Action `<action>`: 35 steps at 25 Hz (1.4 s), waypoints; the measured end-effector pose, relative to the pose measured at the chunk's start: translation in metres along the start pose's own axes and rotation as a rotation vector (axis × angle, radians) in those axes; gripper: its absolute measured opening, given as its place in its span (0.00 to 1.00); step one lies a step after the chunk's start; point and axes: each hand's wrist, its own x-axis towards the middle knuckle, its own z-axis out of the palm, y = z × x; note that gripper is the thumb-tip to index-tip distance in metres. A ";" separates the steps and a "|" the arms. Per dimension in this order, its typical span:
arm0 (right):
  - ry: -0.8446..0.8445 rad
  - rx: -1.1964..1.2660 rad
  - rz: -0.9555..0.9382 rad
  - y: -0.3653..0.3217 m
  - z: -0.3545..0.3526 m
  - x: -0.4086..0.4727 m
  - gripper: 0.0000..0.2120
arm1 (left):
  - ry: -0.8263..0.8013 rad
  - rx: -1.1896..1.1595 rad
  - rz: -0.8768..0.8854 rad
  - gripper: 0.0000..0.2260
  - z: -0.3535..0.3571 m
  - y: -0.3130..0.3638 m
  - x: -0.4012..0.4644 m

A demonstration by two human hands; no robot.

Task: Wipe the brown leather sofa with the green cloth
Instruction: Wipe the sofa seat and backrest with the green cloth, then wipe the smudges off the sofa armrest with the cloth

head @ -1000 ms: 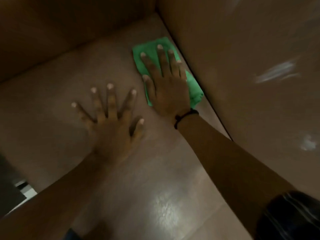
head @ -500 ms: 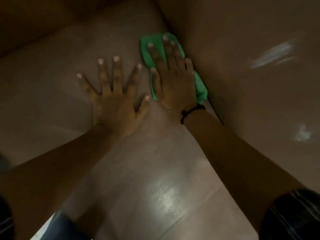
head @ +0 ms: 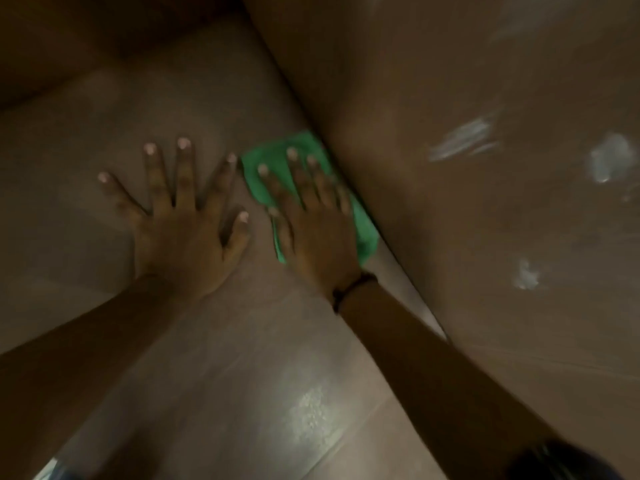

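Observation:
The brown leather sofa seat [head: 225, 358] fills the view, dim and a little blurred. The green cloth [head: 265, 174] lies flat on the seat, tight against the crease where an upright leather panel [head: 433, 254] rises on the right. My right hand [head: 317, 226] presses palm-down on the cloth with fingers stretched forward, covering most of it; a dark band circles that wrist. My left hand [head: 180, 230] rests flat on the bare seat just left of the cloth, fingers spread wide, holding nothing.
The upright panel carries pale whitish smears [head: 460, 138] and patches [head: 609, 161] at the right. A second upright panel closes the far corner at top left [head: 86, 36]. A glossy reflection [head: 311, 414] shows on the near seat.
My right hand has slid the cloth along the crease toward me, away from the far corner. My left hand stays flat beside it, now closer to the cloth.

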 end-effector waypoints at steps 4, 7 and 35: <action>-0.183 -0.022 0.091 0.027 -0.027 -0.118 0.28 | -0.085 0.001 -0.038 0.37 -0.012 0.004 -0.003; -0.080 -0.042 0.260 0.017 -0.002 -0.101 0.27 | -0.040 0.044 -0.011 0.35 0.001 0.009 -0.008; -0.257 -1.003 -0.441 0.179 -0.227 -0.163 0.31 | 0.122 -0.092 0.225 0.41 0.048 0.139 0.010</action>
